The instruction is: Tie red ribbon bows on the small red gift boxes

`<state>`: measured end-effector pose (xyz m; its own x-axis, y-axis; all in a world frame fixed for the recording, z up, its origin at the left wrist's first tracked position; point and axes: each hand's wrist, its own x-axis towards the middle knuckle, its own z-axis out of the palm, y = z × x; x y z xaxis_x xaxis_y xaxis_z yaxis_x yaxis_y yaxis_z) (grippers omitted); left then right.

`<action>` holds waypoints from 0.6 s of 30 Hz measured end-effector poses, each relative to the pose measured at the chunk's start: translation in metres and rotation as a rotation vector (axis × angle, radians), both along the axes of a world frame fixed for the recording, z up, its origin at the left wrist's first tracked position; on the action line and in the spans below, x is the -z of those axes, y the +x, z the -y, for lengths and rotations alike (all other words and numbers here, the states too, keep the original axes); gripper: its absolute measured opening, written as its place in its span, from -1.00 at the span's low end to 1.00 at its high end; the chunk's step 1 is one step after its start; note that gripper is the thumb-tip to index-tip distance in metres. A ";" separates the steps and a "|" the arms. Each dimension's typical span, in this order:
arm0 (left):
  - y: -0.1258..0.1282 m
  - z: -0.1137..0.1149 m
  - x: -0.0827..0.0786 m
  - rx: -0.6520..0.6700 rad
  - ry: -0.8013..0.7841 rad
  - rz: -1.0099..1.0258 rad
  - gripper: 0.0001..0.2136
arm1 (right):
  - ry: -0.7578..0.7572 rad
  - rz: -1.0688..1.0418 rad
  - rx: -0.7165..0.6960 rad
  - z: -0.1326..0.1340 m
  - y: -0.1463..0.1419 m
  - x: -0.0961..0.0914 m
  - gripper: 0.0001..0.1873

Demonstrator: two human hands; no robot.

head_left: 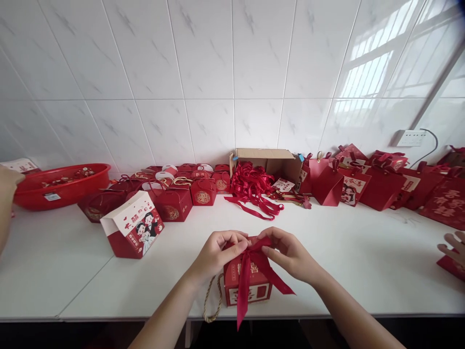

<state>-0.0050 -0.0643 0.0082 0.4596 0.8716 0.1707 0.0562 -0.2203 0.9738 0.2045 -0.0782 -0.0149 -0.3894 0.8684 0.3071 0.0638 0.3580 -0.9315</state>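
Note:
A red gift box (231,281) with gold and white print stands close to the table's front edge. Across its top lies a dark red ribbon (244,291), its two tails hanging down the front. My left hand (223,252) pinches the ribbon at the knot with thumb and fingers. On the other side, my right hand (286,252) has its fingers closed on the ribbon's right part. A twisted gold cord handle (208,303) hangs at the box's left and dips past the table edge.
Behind are red ribbons (250,182) spilling from a cardboard box (265,154), several red boxes (174,206), a red basin (65,194) and red gift bags (383,189). A white-topped box (134,228) stands left. Other people's hands show at both sides.

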 end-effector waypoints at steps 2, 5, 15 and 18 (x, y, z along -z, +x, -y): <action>-0.001 -0.001 0.000 0.035 -0.024 0.048 -0.73 | -0.021 -0.031 -0.025 -0.001 0.002 0.002 -0.85; -0.002 -0.001 -0.001 0.068 -0.059 0.102 -0.74 | -0.047 -0.088 -0.066 -0.002 0.003 0.005 -0.83; -0.005 -0.002 0.003 0.115 -0.095 0.197 -0.82 | -0.048 -0.152 -0.116 -0.003 0.003 0.010 -0.80; -0.005 -0.002 0.003 0.121 -0.089 0.189 -0.84 | -0.062 -0.161 -0.111 -0.001 0.003 0.010 -0.81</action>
<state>-0.0095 -0.0623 0.0054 0.5289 0.8274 0.1890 -0.1506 -0.1276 0.9803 0.2078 -0.0767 -0.0246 -0.4339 0.8420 0.3206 -0.1240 0.2966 -0.9469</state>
